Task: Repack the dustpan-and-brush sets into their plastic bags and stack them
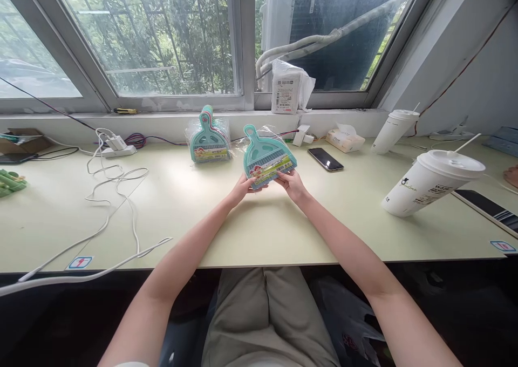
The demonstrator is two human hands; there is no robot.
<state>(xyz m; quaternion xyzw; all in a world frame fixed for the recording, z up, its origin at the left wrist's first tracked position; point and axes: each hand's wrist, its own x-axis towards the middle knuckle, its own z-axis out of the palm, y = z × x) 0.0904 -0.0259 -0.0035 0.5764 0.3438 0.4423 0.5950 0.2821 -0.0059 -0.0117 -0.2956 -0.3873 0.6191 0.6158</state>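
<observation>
A packaged teal dustpan is being held just above the surface, in front of the body and near the middle of the pale top, with its handle pointing up and away. It is being pinched at its lower edge from both sides. The grip of the left hand is being closed on the lower left corner and that of the right hand on the lower right corner, thumbs in front by the printed label. Held by the corners like this, the face and label are being presented to the viewer, apparently so that the pack can be looked over. Behind it, a stack of like dustpans is being propped against the window ledge, handles up, seemingly so that it does not slide flat. To the right a phone is lying face up, with a tissue pack beyond it and two lidded cups further right. To the left a white cable is being left trailing across the surface.
</observation>
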